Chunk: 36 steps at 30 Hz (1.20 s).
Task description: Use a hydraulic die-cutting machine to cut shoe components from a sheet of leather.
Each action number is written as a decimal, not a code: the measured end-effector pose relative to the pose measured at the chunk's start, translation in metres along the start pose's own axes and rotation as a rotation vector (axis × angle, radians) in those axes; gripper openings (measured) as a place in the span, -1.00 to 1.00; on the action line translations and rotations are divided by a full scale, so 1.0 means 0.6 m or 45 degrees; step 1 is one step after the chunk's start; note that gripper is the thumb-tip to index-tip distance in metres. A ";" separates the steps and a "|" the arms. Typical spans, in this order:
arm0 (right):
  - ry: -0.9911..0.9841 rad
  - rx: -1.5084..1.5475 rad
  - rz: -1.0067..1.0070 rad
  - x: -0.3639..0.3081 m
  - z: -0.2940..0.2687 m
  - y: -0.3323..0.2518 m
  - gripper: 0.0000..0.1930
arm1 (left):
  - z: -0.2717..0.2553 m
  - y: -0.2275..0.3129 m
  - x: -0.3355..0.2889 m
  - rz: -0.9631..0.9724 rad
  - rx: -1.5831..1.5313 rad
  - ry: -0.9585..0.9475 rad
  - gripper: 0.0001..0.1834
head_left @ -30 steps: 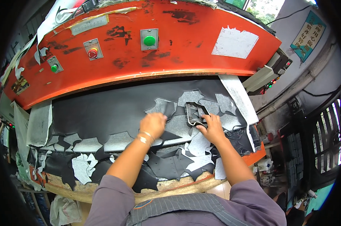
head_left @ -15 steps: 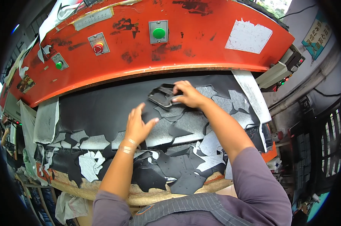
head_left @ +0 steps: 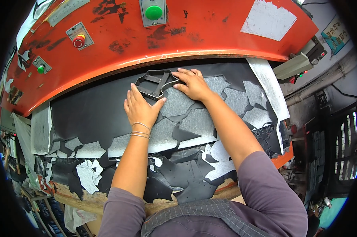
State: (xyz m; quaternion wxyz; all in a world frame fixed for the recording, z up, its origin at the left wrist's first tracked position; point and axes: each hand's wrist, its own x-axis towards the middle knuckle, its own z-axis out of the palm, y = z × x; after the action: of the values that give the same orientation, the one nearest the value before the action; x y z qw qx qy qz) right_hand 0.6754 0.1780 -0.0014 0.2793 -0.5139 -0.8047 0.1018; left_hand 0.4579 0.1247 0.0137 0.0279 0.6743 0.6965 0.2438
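Observation:
A dark metal cutting die [head_left: 161, 83], an angular frame with a crossbar, lies on a black sheet of material [head_left: 93, 108] beneath the red press. With fingers at its left corner and thumb by its lower edge, my left hand [head_left: 141, 111] grips the die. On the other side my right hand [head_left: 193, 86] has its fingers on the die's right end. Right of and below the die, cut-out gaps in the sheet expose a pale grey fibrous surface [head_left: 200, 121].
The red press beam [head_left: 119, 43] spans the far side, bearing a large green button [head_left: 153, 12] and a red knob [head_left: 79, 41]. Black offcuts [head_left: 178, 172] and white scraps [head_left: 89, 175] hang along the near edge. A white strip [head_left: 271, 87] borders the sheet's right.
The die has shifted left and away from me and turned. My left hand, apart from it before, has reached up and touches it. My right hand has stayed on it.

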 end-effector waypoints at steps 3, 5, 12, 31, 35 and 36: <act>0.013 -0.056 -0.018 0.003 0.002 -0.001 -0.53 | 0.003 0.002 0.001 0.001 0.016 0.006 0.23; 0.000 -0.064 -0.023 0.002 0.000 -0.002 -0.53 | 0.001 0.003 0.002 0.001 0.016 0.022 0.23; 0.017 -0.099 -0.014 -0.006 0.000 -0.009 -0.52 | -0.003 0.002 -0.008 -0.002 -0.034 0.022 0.22; 0.743 0.432 0.103 0.002 -0.188 -0.350 -0.72 | -0.321 -0.432 0.066 -0.103 -0.622 1.019 -0.20; 0.756 0.437 0.139 -0.034 -0.164 -0.327 -0.67 | -0.370 -0.434 0.015 -0.058 -0.828 0.632 -0.28; 0.794 0.438 0.055 -0.052 -0.163 -0.341 -0.66 | -0.400 -0.429 -0.020 -0.016 -0.672 0.578 -0.30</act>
State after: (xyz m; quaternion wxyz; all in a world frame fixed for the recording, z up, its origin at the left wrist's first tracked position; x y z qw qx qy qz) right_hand 0.5816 0.0460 0.1607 0.5916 -0.4827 -0.6408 0.0798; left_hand 0.1326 0.0481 0.1245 0.0474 0.5681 0.6021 0.5591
